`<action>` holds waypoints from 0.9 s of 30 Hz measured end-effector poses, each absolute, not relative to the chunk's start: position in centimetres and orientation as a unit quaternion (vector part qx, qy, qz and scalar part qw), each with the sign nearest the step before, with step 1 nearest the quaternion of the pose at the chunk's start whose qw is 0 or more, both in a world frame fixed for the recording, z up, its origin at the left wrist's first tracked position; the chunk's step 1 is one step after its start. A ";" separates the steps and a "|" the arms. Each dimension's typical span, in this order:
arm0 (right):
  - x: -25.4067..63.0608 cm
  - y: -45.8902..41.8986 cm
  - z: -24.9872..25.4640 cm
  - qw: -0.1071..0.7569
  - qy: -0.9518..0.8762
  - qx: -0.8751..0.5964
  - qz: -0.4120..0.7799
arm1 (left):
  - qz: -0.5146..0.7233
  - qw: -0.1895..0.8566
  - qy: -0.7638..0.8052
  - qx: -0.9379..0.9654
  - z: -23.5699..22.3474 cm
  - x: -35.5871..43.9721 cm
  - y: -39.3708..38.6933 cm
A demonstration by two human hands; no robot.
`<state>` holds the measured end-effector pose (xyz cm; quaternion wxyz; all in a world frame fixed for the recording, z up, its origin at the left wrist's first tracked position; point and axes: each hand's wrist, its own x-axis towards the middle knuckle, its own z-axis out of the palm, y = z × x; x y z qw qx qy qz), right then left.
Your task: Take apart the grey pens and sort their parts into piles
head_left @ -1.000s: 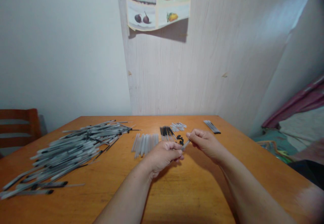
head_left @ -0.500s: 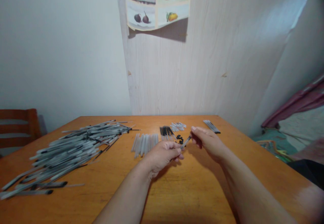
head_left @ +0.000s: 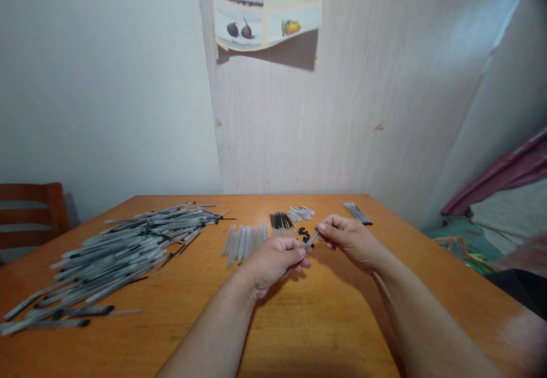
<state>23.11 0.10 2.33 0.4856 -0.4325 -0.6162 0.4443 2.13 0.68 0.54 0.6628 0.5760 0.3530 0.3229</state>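
Over the middle of the table, my left hand (head_left: 284, 259) pinches a translucent pen barrel (head_left: 311, 241) that slants up to the right. At its upper end, my right hand (head_left: 342, 237) has thumb and forefinger closed on the tip; any small part between them is hidden. Just behind lie small black plugs (head_left: 303, 233), a row of black-and-clear pen refills (head_left: 281, 222) and a little pile of clear caps (head_left: 301, 213). Left of these is a row of clear empty barrels (head_left: 244, 241), partly covered by my left hand.
A large heap of grey-white pens (head_left: 123, 253) spreads across the table's left side. A few black-ended pens (head_left: 358, 213) lie side by side at the back right. The wooden table (head_left: 307, 332) meets a wall with fruit pictures (head_left: 267, 11). A wooden chair (head_left: 32, 216) stands left.
My right hand has moved slightly left and down along the barrel, closer to my left hand. Less of the barrel shows between the hands. My left hand has stayed put.
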 end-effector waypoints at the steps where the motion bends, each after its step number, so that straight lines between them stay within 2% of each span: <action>1: 23.1 0.1 2.3 0.486 -0.617 -0.436 0.439 | 0.324 0.663 0.354 0.574 0.5 2.2 0.7; 11: 23.0 0.5 1.8 0.486 -0.620 -0.456 0.414 | 0.323 0.652 0.352 0.589 0.4 2.2 0.8; 20: 22.9 0.2 2.2 0.516 -0.553 -0.406 0.513 | 0.326 0.668 0.341 0.576 1.1 1.8 0.5; 27: 22.8 0.2 2.3 0.514 -0.548 -0.412 0.516 | 0.324 0.678 0.325 0.574 0.9 1.7 0.7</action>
